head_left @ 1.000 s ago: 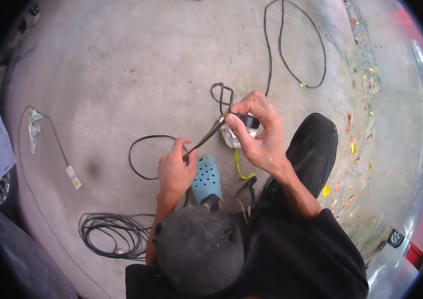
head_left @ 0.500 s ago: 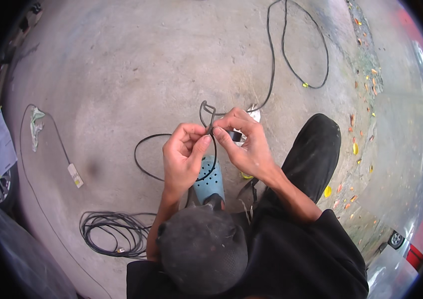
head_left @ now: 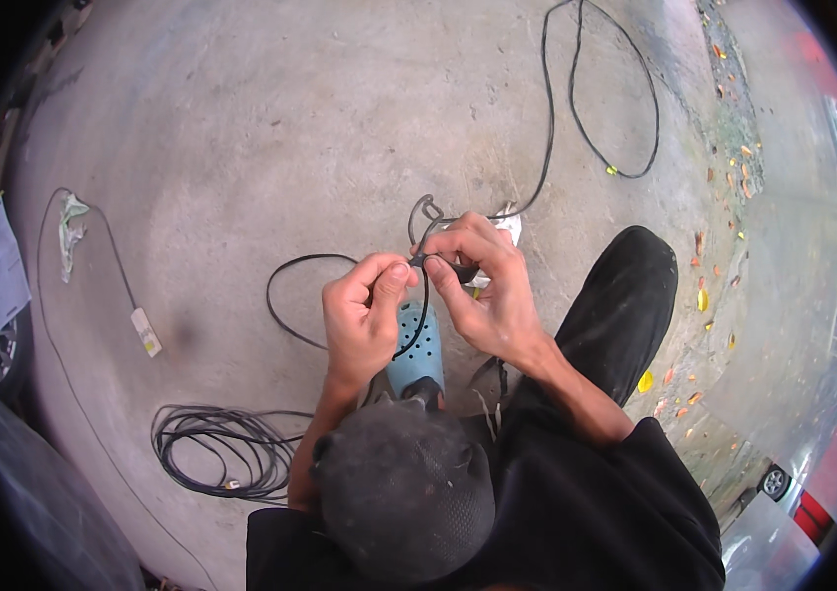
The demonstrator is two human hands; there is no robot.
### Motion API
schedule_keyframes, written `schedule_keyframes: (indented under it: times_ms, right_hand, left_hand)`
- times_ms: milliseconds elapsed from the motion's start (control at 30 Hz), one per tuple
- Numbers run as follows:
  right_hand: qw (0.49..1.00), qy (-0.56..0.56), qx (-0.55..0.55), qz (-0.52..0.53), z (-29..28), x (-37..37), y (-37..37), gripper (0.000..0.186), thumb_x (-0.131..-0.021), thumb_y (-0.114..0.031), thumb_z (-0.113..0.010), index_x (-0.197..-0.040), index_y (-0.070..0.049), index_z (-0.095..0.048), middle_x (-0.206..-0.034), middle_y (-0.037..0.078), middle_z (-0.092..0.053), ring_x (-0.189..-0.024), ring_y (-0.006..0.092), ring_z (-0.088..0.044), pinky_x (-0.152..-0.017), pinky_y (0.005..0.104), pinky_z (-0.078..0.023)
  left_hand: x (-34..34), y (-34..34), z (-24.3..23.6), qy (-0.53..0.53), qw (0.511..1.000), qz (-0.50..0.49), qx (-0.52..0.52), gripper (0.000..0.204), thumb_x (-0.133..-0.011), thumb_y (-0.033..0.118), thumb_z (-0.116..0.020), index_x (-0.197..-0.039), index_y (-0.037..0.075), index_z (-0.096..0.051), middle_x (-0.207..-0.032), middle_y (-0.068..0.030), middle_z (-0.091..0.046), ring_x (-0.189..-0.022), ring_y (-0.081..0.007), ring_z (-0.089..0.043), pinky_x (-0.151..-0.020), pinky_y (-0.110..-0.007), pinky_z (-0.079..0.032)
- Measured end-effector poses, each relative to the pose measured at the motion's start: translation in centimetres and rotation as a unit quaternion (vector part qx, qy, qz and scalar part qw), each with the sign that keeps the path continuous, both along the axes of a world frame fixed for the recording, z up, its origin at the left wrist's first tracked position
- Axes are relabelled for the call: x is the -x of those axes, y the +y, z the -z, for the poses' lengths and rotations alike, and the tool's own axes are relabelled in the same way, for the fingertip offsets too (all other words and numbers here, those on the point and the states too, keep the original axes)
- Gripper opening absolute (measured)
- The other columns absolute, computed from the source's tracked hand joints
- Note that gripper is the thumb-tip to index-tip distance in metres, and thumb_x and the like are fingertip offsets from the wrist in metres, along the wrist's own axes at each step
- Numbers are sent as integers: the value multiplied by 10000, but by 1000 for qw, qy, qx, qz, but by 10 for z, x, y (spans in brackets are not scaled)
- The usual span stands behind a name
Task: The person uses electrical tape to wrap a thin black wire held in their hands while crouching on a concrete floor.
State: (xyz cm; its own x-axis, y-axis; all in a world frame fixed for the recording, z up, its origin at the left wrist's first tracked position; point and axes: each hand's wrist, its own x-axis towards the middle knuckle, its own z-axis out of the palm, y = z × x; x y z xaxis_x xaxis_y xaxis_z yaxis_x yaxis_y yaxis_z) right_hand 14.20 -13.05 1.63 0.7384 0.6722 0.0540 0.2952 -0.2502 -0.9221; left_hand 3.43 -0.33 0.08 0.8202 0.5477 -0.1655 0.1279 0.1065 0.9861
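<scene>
A thin black cable (head_left: 425,300) loops between my hands, over the blue perforated clog (head_left: 416,345) on my foot. My left hand (head_left: 364,310) is closed in a pinch right beside the cable. What lies between its fingertips is too small to make out. Thumb and fingers of my right hand (head_left: 482,286) pinch the cable where a dark band shows on it. A curved black piece, like a roll of tape (head_left: 465,274), sits under the right fingers and is partly hidden. Past the hands, the cable bends into a small loop (head_left: 428,207).
A coiled black cable (head_left: 226,453) lies on the concrete at the lower left. Further left are a white power strip (head_left: 146,332) with its cord and a pale rag (head_left: 70,236). More cable (head_left: 655,128) loops at the upper right. Fallen leaves (head_left: 702,298) lie along the right.
The cable's small loop has shifted slightly right and tilted. My left fingertips have drawn a little apart from the right ones, and the black roll-like piece has turned under my right fingers.
</scene>
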Motion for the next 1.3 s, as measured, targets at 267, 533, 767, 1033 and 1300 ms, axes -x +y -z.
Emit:
schedule_keyframes:
  times_ms: [267, 533, 767, 1033, 1300]
  right_hand:
    - [999, 37, -30, -6, 5, -2, 0, 78, -875, -45, -687, -946, -28, -714, -876, 42, -619, -793, 140, -525, -726, 291, -420]
    - [991, 96, -88, -35, 20, -3, -4, 134, -861, -36, -736, -994, -33, -738, -930, 37, -662, -886, 142, -553, -820, 309, -447]
    - [990, 107, -88, -33, 26, -15, -9, 200, -781, -90, -825, -971, -79, -764, -906, 31, -689, -982, 191, -542, -907, 350, -428]
    - [994, 7, -95, -46, 27, -14, -3, 181, -714, -71, -846, -886, -95, -796, -882, -6, -693, -1079, 244, -526, -963, 402, -406]
    - [990, 64, -105, -63, 29, -22, -12, 201, -776, -19, -784, -976, -13, -767, -967, 30, -685, -1153, 269, -477, -1039, 424, -335]
  left_hand:
    - [2, 7, -15, 28, 962, 74, 260, 278, -1038, 181, -542, -829, 8, -598, -596, 94, -369, -496, 16, -251, -427, -206, -190]
    - [7, 13, -6, 16, 902, 156, 403, 306, -1050, 250, -532, -833, 39, -573, -604, 80, -372, -488, 6, -257, -422, -198, -195]
    - [9, 10, 1, 37, 861, 170, 478, 279, -1052, 260, -527, -929, 24, -611, -606, 56, -407, -484, -7, -282, -421, -198, -206]
    - [19, 15, 4, 57, 859, 175, 477, 249, -1036, 213, -541, -1172, 16, -608, -631, 12, -497, -448, -27, -324, -406, -208, -227]
    - [3, -1, 4, -37, 872, 152, 464, 398, -1008, 180, -607, -1375, 103, -473, -640, -15, -545, -431, -38, -352, -405, -229, -229]
